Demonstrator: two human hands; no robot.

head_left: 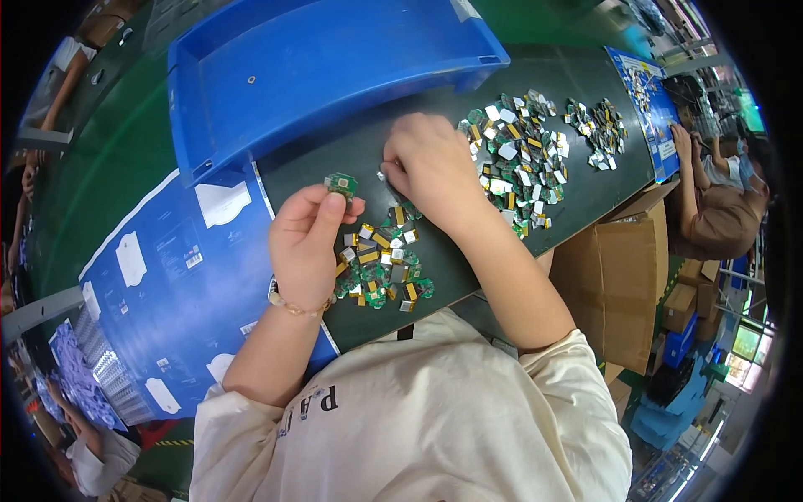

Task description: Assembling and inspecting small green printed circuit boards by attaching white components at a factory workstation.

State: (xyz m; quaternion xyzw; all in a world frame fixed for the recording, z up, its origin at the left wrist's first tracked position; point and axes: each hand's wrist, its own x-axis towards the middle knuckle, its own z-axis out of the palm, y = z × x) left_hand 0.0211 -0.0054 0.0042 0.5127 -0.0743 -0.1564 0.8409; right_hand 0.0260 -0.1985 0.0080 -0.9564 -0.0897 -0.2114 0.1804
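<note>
Between thumb and fingers, my left hand (311,230) pinches a small green circuit board (341,183), raised over the dark table. My right hand (432,166) is a little farther away and to the right, its fingers curled down near the tabletop; whatever they hold, if anything, is hidden. A tiny silvery piece (381,176) lies beside its thumb. Close to my body is a pile of circuit boards with silver and yellow-black battery cells (381,259). Right of my right hand spreads a larger pile of similar boards and cells (523,159).
A blue plastic bin (335,71) stands at the back, a small ring-shaped bit inside. Blue printed sheets (180,284) cover the left side. Farther right lie a smaller heap of parts (598,130) and a blue tray (648,105) by a co-worker (723,205). An open cardboard box (611,289) stands at right.
</note>
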